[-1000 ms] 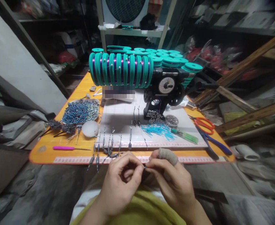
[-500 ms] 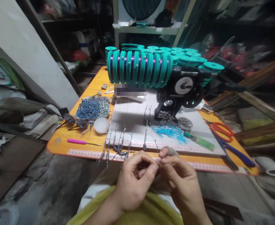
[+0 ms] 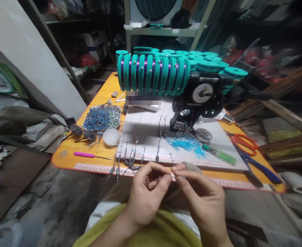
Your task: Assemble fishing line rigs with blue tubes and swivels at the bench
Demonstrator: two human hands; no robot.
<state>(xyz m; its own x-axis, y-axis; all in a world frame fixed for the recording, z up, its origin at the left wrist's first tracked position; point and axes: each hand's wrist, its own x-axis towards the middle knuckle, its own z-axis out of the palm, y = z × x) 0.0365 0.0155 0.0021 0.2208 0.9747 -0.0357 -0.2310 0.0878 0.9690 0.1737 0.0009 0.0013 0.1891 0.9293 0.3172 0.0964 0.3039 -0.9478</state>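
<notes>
My left hand (image 3: 152, 192) and my right hand (image 3: 199, 193) meet at the table's front edge, fingertips pinched close together. Whatever thin, small piece they pinch is too fine to make out. A wrap covers one finger of the right hand. Just beyond the fingers, a dark weight on a line (image 3: 157, 157) hangs over the white board (image 3: 145, 127). Left of my hands, several grey weights on twisted lines (image 3: 134, 164) lie at the board's front edge. A heap of light-blue short pieces (image 3: 188, 144) lies beyond the right hand.
A black winder (image 3: 202, 96) carries a row of teal spools (image 3: 153, 73). A tray of blue pieces (image 3: 99, 118), a white cup (image 3: 111, 137) and a pink-handled needle (image 3: 85, 155) lie left. Right are a dish of metal bits (image 3: 203, 135), a green tool (image 3: 220, 154), orange scissors (image 3: 244, 144) and blue-handled pliers (image 3: 262, 168).
The right hand has shifted slightly right and its fingers have straightened. The left hand has moved slightly up and left. Both stay pinched near each other.
</notes>
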